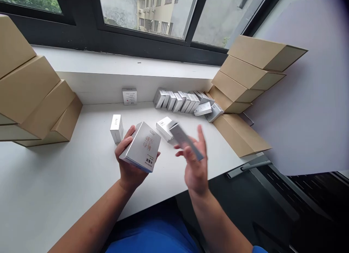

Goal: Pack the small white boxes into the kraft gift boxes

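Note:
My left hand point(131, 171) is closed around a silver-white tea box point(143, 145) printed with red and black characters, tilted above the white table point(92, 184). To its right, my right hand point(196, 162) grips a slim grey-white box point(185, 139) between thumb and fingers, the index finger raised; this box is blurred. Just behind the hands a small white box point(164, 127) lies on the table, partly covered by the slim box. Another small white box point(116, 127) stands upright left of my left hand.
Several small white boxes point(178, 102) lean in a row along the back wall, some piled at the right end. One box point(129, 96) stands apart against that wall. Brown cartons point(35, 93) are stacked at left, and more cartons point(253, 63) at right beside a pale panel point(305, 93).

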Demonstrator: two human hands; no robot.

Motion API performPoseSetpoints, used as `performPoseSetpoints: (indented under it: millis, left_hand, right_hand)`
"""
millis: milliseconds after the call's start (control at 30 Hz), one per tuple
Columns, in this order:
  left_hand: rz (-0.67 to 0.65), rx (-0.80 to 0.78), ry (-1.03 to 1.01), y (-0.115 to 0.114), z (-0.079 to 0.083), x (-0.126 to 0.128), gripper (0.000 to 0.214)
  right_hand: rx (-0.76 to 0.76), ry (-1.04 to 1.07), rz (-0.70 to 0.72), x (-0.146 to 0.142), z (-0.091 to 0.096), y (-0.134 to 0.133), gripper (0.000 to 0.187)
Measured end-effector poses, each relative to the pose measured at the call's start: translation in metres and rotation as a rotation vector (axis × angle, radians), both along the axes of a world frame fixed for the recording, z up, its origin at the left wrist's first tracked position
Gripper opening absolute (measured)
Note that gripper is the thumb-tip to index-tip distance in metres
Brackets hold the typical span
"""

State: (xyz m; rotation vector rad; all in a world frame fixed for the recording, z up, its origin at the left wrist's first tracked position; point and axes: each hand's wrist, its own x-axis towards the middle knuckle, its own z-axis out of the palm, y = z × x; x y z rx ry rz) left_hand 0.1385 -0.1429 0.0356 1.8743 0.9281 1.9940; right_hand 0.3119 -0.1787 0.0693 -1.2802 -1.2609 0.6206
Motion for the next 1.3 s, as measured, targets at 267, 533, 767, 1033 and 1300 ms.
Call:
performPoseSetpoints:
  millis: [267, 533, 767, 1033, 1300]
  left_hand:
    - [-0.705, -0.622, -0.095, 0.003, 0.000, -0.016, 0.084]
    - [-0.503, -0.929, -0.104, -0.007, -0.007, -0.003, 0.066]
    - [-0.167, -1.082, 0.241, -0.022, 0.017, -0.023, 0.098]
    - [-0.493, -1.316, 0.208, 0.009, 0.026, -0.074, 0.071]
    - [0.142, -1.112, 0.892, -0.013, 0.035, -0.048, 0.103]
  right_hand:
    - [0.003, -0.094, 0.568, 0.021, -0.015, 0.008, 0.101]
    - [-0.195, -0.215, 0.183, -0.024, -0.017, -0.008, 0.096]
    - [-0.271, -0.408, 0.193, -0.072, -0.050, -0.033, 0.138]
    - [-0.292, -0.628, 0.226, 0.001, 0.010, 0.014, 0.099]
    - [-0.661, -0.957, 0.095, 0.034, 0.001, 0.130, 0.076]
